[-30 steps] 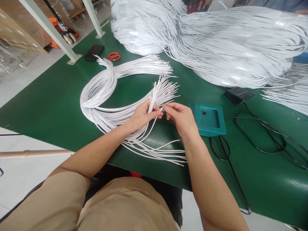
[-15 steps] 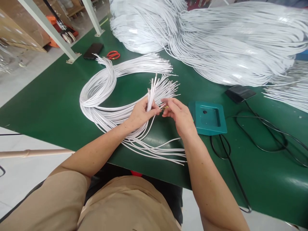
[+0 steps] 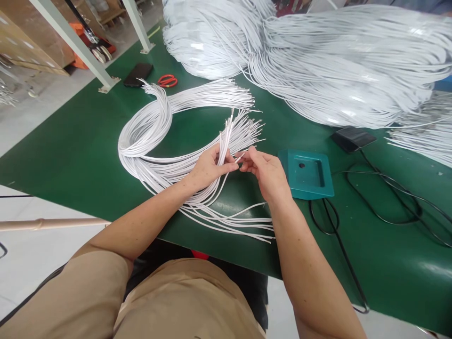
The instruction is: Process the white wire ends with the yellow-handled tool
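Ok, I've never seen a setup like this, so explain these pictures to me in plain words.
There is no machine here: the grips are a person's two bare hands. The camera is worn on that person's head, looking forward and down. On the green table lies a curved bundle of white wires, with a larger heap of wires farther back. To the right sits a teal tray; at the back left, a red-handled tool lies beside a flat black object.

The left grip holds several wires with their ends pointing away from the person. The right grip is at one wire's tip; whether it pinches it is too small to tell.
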### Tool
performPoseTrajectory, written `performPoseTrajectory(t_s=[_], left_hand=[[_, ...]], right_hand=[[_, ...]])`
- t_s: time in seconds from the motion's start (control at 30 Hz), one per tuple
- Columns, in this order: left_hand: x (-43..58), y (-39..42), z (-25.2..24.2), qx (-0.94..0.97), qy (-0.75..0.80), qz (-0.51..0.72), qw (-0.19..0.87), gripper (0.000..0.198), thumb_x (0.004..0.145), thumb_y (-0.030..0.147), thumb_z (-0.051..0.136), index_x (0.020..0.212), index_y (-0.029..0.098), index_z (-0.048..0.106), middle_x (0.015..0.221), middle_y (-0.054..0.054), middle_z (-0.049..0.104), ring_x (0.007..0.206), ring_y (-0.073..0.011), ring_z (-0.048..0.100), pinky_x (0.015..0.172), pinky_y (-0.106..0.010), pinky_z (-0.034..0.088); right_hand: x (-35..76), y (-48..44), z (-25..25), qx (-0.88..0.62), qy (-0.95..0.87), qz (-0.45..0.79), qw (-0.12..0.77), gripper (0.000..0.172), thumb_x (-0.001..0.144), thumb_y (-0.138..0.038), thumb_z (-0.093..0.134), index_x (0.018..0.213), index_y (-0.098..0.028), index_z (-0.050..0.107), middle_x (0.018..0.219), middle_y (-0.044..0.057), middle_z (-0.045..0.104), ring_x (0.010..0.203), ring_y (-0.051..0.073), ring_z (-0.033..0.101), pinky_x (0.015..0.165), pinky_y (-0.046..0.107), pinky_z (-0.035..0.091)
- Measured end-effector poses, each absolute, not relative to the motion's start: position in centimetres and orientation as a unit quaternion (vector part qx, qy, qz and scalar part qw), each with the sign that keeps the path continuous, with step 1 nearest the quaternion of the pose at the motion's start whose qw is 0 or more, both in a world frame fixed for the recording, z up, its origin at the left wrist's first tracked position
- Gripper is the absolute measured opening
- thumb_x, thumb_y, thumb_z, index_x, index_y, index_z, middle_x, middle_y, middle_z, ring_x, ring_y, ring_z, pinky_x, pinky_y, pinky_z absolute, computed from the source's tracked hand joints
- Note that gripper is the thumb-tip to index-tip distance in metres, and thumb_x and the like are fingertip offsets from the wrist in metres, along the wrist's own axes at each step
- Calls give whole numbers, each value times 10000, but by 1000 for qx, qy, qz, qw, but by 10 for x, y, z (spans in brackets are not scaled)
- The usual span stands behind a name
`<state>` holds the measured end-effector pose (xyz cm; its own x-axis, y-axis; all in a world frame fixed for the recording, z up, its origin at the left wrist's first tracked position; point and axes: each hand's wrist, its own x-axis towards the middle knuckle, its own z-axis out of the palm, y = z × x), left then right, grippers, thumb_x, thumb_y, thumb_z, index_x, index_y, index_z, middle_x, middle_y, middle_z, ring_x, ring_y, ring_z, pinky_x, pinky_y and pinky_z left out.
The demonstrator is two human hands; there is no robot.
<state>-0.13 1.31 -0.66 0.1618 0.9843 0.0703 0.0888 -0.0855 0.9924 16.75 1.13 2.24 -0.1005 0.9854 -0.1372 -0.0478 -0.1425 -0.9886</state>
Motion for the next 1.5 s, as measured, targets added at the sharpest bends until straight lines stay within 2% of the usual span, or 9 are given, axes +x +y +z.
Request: performPoseTrajectory(t_s=[0.37,0.5,0.77,0.87,0.97,1.1,1.3,1.4,1.5], left_hand=[[2,9,0,596,491,446,452,301,692,321,779,795,158,547,736,29,591,695,-100,526,697,-244,417],[1,11,-5,585,476,453,476,303,703,332,780,790,155,551,733,32,584,698,-93,522,709,-244,413],[1,14,-10,518,416,475,577,292,712,275,776,805,160,525,735,36,589,680,-83,556,665,-225,438],[2,14,-9,505,417,480,584,306,696,257,786,807,162,517,728,38,593,667,-81,557,626,-210,429],[1,14,-10,505,416,483,582,301,701,250,784,815,162,520,722,42,589,656,-75,550,625,-208,432],[1,14,-11,524,405,475,580,282,721,260,776,809,157,529,720,41,582,659,-74,549,660,-219,449],[2,13,-10,512,403,478,589,271,723,257,776,836,162,548,725,40,577,657,-72,551,612,-197,428],[2,13,-9,512,398,476,594,285,733,258,777,929,171,588,711,46,571,647,-68,549,625,-198,437],[2,13,-9,501,387,458,624,456,739,271,781,1155,205,606,727,44,580,667,-73,562,662,-209,457]], right_hand=[[162,10,19,-501,-529,511,456,173,726,-329,728,787,-169,749,756,16,715,689,137,613,732,291,529],[165,11,21,-499,-531,526,439,183,744,-288,678,848,-162,760,749,10,705,673,126,607,721,282,528],[172,15,18,-526,-560,510,388,110,717,-253,612,711,-170,683,642,-21,620,603,111,568,637,257,504],[172,15,23,-540,-536,526,380,174,708,-250,590,806,-172,711,724,-5,656,599,116,577,629,277,526],[169,12,27,-505,-513,546,429,247,728,-291,629,930,-181,720,829,1,683,658,115,595,689,287,549],[165,10,25,-494,-514,530,458,132,729,-275,673,797,-167,708,750,-9,665,658,101,593,705,256,529],[171,12,23,-545,-503,547,388,139,738,-243,638,814,-148,707,681,-9,638,539,102,561,611,278,517],[170,12,24,-529,-526,519,418,198,800,-319,615,896,-170,703,759,2,670,596,114,581,655,289,524],[167,11,19,-512,-599,462,406,147,818,-308,617,824,-178,685,732,1,670,649,133,588,692,290,498]])
